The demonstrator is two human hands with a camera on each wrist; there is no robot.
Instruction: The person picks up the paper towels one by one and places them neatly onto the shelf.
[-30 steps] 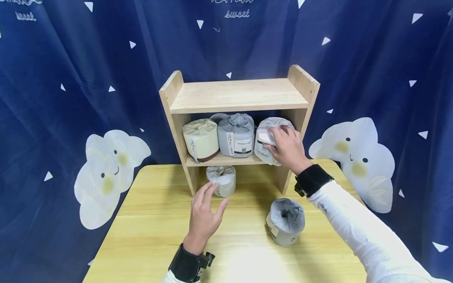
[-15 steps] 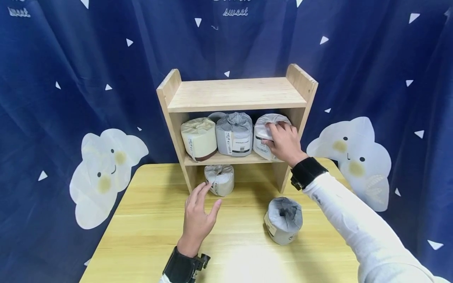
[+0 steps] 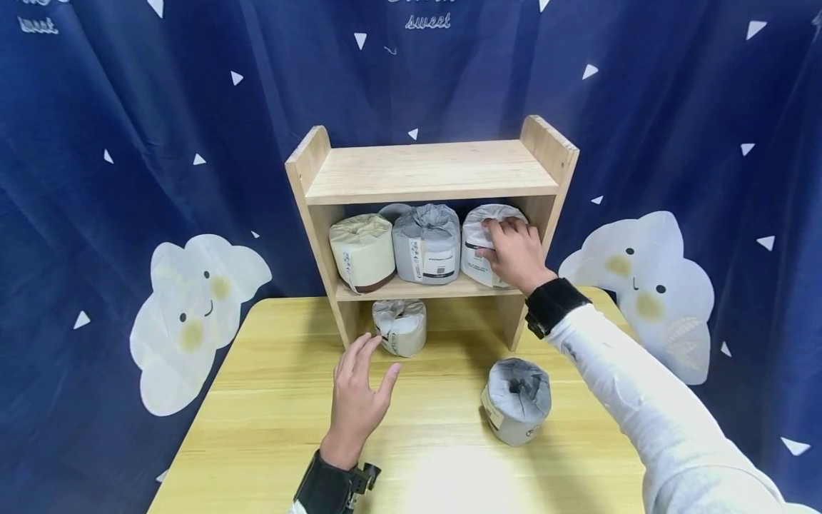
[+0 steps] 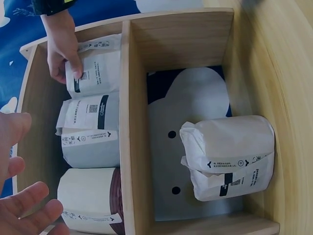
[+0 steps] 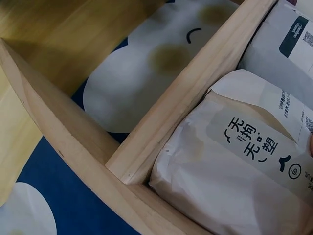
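1. My left hand (image 3: 357,395) hovers low over the table (image 3: 257,421), fingers spread and relaxed, holding nothing, just short of the small roll (image 3: 401,327) under the shelf (image 3: 430,171).
2. My right hand (image 3: 514,251) reaches up, fingers curled over the white roll (image 3: 478,246) at the middle shelf's right end.

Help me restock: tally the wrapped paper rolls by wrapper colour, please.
Cream roll: 1
Grey rolls: 2, on the middle shelf and on the table
White rolls: 2, under the right hand and beneath the shelf
Total: 5
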